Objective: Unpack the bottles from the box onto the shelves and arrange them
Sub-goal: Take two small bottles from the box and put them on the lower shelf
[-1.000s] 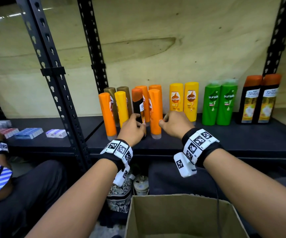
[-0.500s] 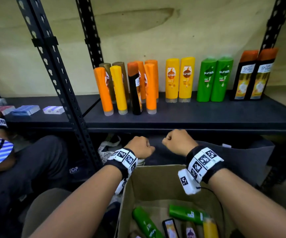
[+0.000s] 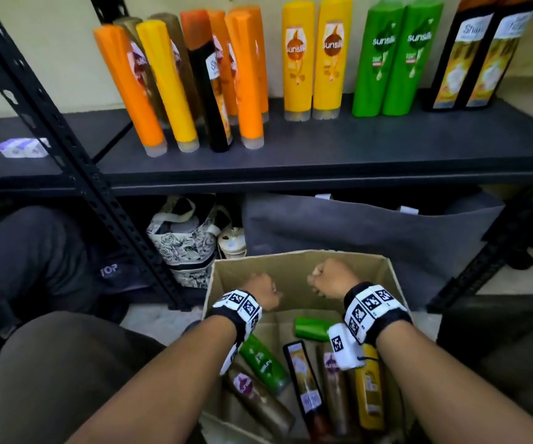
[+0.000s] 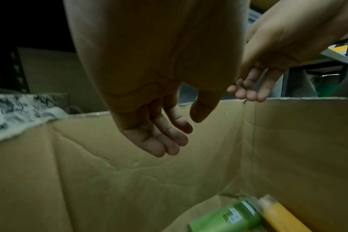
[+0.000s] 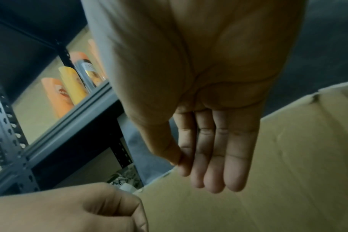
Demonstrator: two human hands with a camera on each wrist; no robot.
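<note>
The open cardboard box [image 3: 291, 261] stands on the floor below the black shelf [image 3: 323, 155]. Several bottles lie in it: a green one [image 3: 263, 363], a black one [image 3: 303, 379], a yellow one [image 3: 369, 389] and a gold one [image 3: 258, 402]. My left hand [image 3: 263, 291] and right hand [image 3: 332, 278] hang over the box's far half, both empty. In the left wrist view the left hand [image 4: 177, 133] has loosely curled fingers above a green bottle [image 4: 226, 218]. In the right wrist view the right hand [image 5: 209, 157] has straight fingers. Orange [image 3: 130, 91], yellow [image 3: 297, 56], green [image 3: 383, 59] and black [image 3: 464, 59] bottles stand on the shelf.
A black perforated upright [image 3: 50, 123] slants down at the left of the box. Under the shelf sit a floral bag [image 3: 185, 245] and a grey bag [image 3: 371, 232]. Another person's dark trouser leg [image 3: 34, 251] is at the left. Small packets [image 3: 21, 147] lie on the left shelf.
Both hands have left the bottles on the shelf and dropped down over the box. The black bottle now stands alone in the row. The view has tilted down.
</note>
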